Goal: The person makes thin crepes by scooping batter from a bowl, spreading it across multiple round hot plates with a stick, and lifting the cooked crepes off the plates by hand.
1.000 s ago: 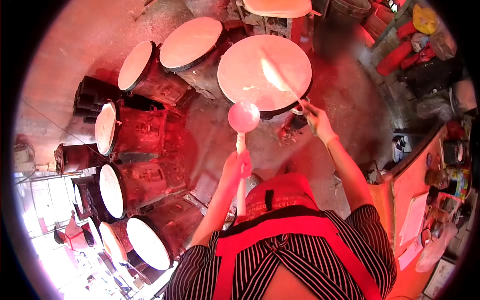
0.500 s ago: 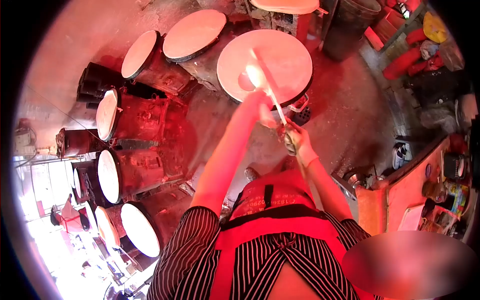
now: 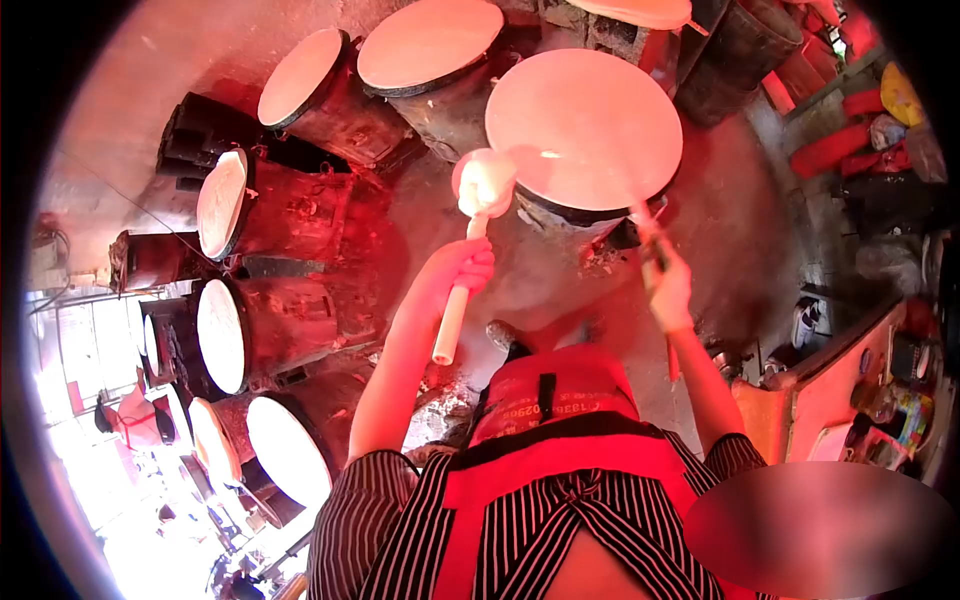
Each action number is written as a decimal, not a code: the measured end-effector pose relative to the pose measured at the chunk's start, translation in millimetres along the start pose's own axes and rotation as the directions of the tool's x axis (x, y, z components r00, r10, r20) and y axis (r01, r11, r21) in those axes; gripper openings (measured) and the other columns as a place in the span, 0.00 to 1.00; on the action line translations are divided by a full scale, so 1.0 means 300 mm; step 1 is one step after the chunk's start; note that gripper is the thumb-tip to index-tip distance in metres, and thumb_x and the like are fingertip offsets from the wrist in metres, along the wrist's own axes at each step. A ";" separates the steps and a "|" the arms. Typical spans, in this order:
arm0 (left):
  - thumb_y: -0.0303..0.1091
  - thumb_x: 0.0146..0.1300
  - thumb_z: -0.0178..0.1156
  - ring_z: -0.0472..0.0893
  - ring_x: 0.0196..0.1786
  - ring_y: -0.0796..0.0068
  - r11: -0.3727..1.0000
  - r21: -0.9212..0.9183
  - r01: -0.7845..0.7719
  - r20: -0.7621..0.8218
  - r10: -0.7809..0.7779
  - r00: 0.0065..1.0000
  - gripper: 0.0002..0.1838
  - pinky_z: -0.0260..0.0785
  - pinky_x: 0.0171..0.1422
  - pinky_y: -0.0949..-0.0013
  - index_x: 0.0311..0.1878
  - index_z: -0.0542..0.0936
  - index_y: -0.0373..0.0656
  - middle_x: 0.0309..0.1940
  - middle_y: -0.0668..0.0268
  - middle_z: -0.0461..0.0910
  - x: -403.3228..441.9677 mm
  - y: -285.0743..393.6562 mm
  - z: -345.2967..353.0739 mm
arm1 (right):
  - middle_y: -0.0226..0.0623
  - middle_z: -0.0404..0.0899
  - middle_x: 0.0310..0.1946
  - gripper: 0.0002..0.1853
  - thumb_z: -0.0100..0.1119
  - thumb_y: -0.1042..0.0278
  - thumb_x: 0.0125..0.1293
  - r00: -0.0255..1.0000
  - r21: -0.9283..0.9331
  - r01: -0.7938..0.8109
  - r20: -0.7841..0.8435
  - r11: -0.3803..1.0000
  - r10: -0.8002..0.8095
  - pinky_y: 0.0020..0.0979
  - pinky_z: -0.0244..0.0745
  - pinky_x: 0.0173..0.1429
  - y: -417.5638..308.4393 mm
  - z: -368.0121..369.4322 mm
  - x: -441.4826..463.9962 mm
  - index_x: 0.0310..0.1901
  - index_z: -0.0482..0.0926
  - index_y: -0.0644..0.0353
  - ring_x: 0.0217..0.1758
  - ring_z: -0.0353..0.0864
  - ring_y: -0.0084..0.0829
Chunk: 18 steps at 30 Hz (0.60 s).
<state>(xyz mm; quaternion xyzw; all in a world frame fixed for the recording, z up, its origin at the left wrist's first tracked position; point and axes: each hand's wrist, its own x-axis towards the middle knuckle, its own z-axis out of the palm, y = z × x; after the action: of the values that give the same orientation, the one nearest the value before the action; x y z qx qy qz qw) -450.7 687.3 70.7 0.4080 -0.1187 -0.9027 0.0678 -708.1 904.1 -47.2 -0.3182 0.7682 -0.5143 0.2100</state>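
My left hand (image 3: 462, 268) is closed around the thick pale handle of a ladle (image 3: 476, 228). The ladle's round head has a glossy white mass on it and is just left of the nearest round griddle (image 3: 585, 125), which has a pale, smooth top. In my right hand (image 3: 667, 275) is a long, thin stick (image 3: 641, 217); its upper end is close to the griddle's lower right edge, and the other end sticks out below my wrist. A small pale streak lies on the griddle's surface.
More drum stoves with pale round tops stand in an arc to the left, including one drum stove (image 3: 430, 45) beside the griddle. A dark bucket (image 3: 755, 45) stands at the upper right. An orange-lit counter (image 3: 810, 385) with assorted items is at the right.
My hands have moved apart. The left has carried the ladle off the griddle to the left, while the right has swung right with the stick, off the surface's middle.
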 end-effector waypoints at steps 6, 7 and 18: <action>0.29 0.67 0.51 0.61 0.19 0.89 0.997 -0.006 -0.082 -0.032 0.082 0.996 0.05 0.50 0.16 0.86 0.37 0.66 0.40 0.24 0.71 0.65 -0.183 0.070 -0.298 | 0.35 0.80 0.45 0.17 0.50 0.66 0.70 0.940 0.133 -0.296 0.218 0.946 0.264 0.22 0.71 0.47 -0.047 0.292 -0.250 0.57 0.73 0.63 0.42 0.77 0.19; 0.29 0.67 0.51 0.61 0.19 0.89 0.995 0.008 -0.099 -0.039 0.099 0.994 0.05 0.51 0.16 0.86 0.36 0.66 0.40 0.24 0.72 0.65 -0.213 0.085 -0.353 | 0.31 0.81 0.39 0.16 0.51 0.66 0.69 0.972 -0.050 -0.036 0.230 0.998 0.047 0.20 0.72 0.40 -0.028 0.372 -0.289 0.56 0.76 0.62 0.35 0.76 0.16; 0.28 0.65 0.51 0.61 0.18 0.88 0.831 -0.334 -0.445 -0.108 0.436 0.894 0.05 0.50 0.17 0.84 0.36 0.65 0.40 0.24 0.71 0.65 -0.508 0.294 -0.888 | 0.25 0.60 0.13 0.15 0.45 0.58 0.72 0.075 -0.118 -0.850 0.938 0.513 0.340 0.22 0.50 0.13 -0.780 0.929 -0.142 0.56 0.69 0.50 0.10 0.55 0.18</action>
<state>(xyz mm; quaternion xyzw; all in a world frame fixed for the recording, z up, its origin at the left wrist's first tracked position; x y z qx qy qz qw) -147.6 593.5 34.1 0.3631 -0.0461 -0.8636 0.3468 -432.9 688.5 62.2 -0.1099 0.4331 -0.2840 0.8483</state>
